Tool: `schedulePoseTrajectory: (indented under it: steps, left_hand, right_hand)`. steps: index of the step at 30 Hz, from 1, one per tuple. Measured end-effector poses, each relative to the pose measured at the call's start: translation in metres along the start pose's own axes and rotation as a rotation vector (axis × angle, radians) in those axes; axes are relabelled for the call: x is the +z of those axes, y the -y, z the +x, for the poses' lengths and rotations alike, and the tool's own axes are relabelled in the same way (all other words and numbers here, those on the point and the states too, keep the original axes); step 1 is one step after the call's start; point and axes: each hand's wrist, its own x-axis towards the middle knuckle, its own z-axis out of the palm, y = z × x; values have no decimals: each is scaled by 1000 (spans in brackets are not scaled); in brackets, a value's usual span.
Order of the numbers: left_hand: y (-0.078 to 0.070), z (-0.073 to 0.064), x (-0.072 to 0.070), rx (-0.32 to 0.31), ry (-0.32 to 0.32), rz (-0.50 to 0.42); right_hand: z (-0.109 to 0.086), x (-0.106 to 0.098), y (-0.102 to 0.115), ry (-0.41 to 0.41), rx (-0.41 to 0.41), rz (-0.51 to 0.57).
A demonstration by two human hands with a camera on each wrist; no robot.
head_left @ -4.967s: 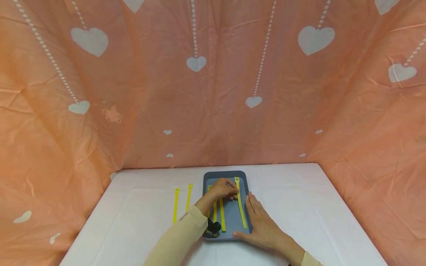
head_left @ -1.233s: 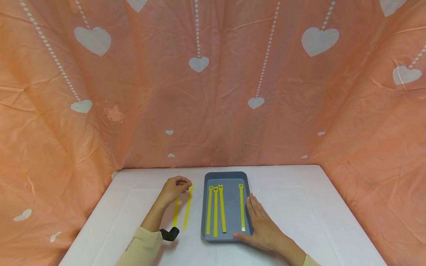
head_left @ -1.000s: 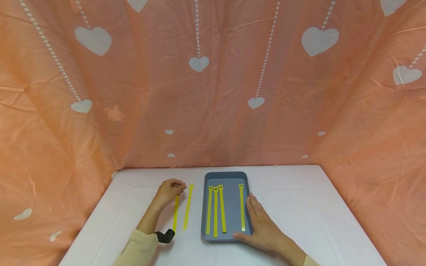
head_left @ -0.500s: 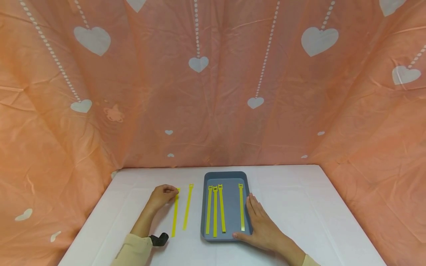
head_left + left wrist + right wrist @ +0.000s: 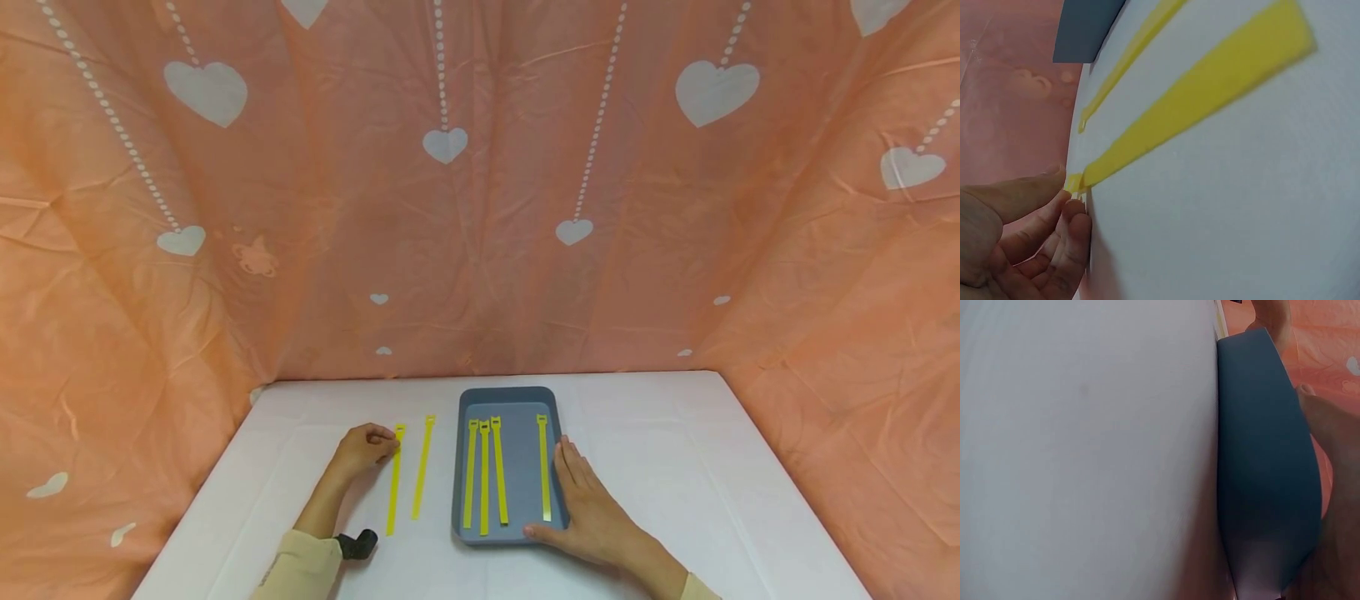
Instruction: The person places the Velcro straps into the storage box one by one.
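My left hand [image 5: 363,450] is at the left of the tray. In the left wrist view its thumb and fingers pinch the slotted head of a yellow hook-and-loop cable tie [image 5: 1191,94], whose strap lies along the white table. A second yellow cable tie [image 5: 422,471] lies between that one and the grey-blue tray [image 5: 522,483]. Inside the tray, three ties [image 5: 484,483] lie close together on the left, and one tie [image 5: 544,471] lies apart on the right. My right hand [image 5: 596,512] rests against the tray's right side, fingers straight and thumb at the near corner.
The white tabletop [image 5: 675,467] extends to both sides of the tray. Peach cloth [image 5: 495,317] printed with white hearts hangs behind and at both sides. A black wrist camera [image 5: 358,544] sticks out from the left sleeve [image 5: 300,567].
My left hand has left the tie at the tray's right, moved out leftward past the nearer loose tie, and taken the outer one's head. The right hand has stayed at the tray.
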Motion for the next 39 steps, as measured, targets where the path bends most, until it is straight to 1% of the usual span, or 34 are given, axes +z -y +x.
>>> schedulePoseTrajectory:
  steps: [3,11,12,16,21,31,39]
  left_hand:
    - [3,1,0,-1,1,12]
    - [1,-2,1,3,2,45]
    - [2,-2,1,12,-1,52]
    - [2,-2,4,-2,-14,55]
    - [2,-2,6,-14,-23,60]
    - [4,-1,11,20,-45,102]
    - [4,-3,9,25,-29,110]
  right_hand:
    - [0,0,0,3,3,3]
    - [0,0,0,7,8,3]
    - [0,0,0,10,11,6]
    - [0,-1,0,11,15,9]
    - [-1,-1,0,-5,-5,4]
    - [0,0,0,4,6,5]
    - [-1,-1,0,9,4,9]
